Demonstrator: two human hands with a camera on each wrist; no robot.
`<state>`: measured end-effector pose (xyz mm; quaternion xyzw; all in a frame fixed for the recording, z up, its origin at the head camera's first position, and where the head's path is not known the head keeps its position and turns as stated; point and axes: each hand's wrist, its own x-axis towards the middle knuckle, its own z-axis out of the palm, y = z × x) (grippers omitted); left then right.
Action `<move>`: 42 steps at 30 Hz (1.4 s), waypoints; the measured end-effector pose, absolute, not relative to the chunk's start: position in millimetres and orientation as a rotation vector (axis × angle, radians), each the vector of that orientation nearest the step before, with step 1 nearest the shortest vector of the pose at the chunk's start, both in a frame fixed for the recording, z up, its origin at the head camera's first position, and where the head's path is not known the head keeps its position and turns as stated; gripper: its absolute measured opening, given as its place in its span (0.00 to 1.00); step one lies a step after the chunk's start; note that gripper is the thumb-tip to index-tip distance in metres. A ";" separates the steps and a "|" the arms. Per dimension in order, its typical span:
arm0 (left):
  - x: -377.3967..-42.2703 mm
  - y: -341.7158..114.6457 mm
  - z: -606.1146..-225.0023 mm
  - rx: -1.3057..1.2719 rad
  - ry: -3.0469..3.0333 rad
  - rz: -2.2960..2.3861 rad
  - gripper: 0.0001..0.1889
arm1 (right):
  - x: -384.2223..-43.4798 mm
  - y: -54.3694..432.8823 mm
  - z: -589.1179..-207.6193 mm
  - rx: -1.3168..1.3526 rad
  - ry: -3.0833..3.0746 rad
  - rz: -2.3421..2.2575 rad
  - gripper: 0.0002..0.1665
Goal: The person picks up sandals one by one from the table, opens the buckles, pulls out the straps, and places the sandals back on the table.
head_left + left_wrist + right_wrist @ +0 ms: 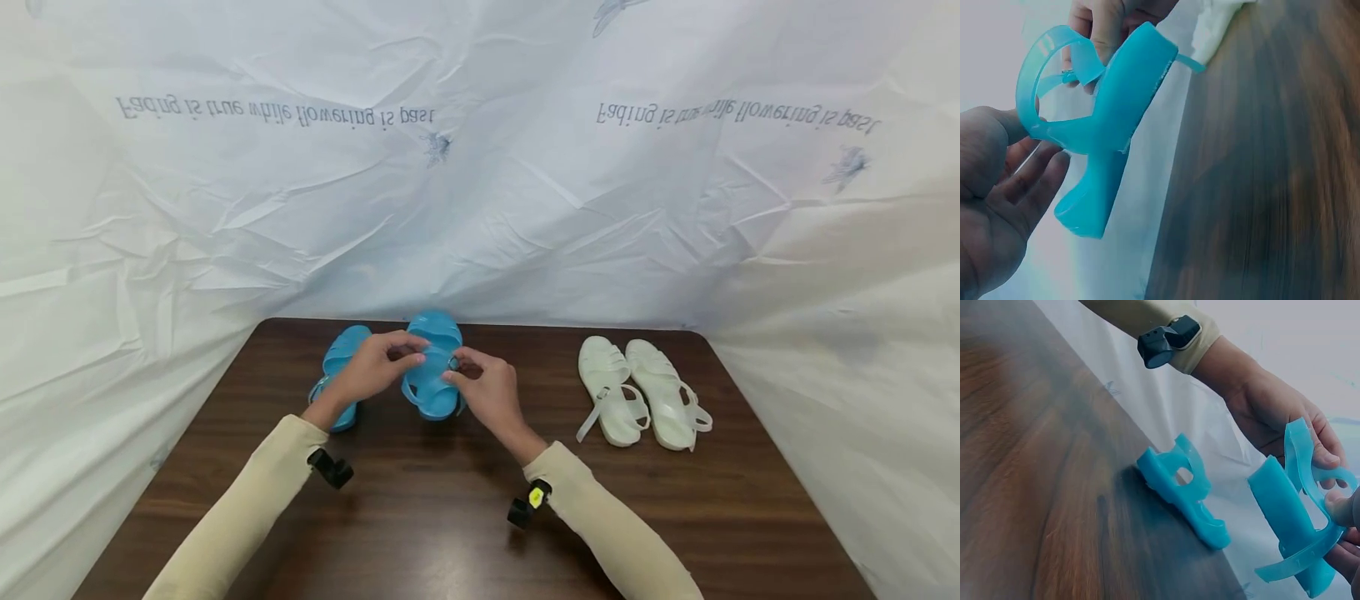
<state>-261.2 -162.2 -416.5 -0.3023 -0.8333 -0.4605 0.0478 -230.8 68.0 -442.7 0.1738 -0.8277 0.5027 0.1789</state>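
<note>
Backdrop: crinkled white sheet (480, 208) with printed grey lettering, draped behind and to both sides.
Worktop (465, 517): dark wood grain, largely bare toward the near edge.
White sandals (643, 390): a pair, side by side, right of the hands, straps loose.
Second blue sandal (341, 367): flat on the worktop, just left of the held one.
Held blue sandal (433, 367): lifted off the worktop, between both hands.
Left hand (371, 371): fingers pinching the strap.
Right hand (487, 392): fingers clamped on the strap at the buckle.
</note>
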 end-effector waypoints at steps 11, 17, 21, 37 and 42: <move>-231.4 -123.0 -411.5 -1.083 -2.484 -1.475 0.13 | -189.0 115.1 -438.2 0.440 -2.345 1.350 0.17; -219.3 -107.2 -423.2 -1.154 -2.470 -1.544 0.13 | -164.7 133.1 -442.9 0.384 -2.390 1.354 0.18; -212.4 -99.6 -434.1 -1.202 -2.468 -1.592 0.13 | -152.2 141.0 -450.5 0.362 -2.399 1.390 0.20; -197.4 -92.1 -462.9 -1.223 -2.530 -1.652 0.12 | -131.9 147.7 -474.4 0.288 -2.438 1.526 0.18; -193.1 -92.3 -466.9 -1.187 -2.604 -1.644 0.13 | -130.1 148.3 -478.3 0.273 -2.462 1.514 0.19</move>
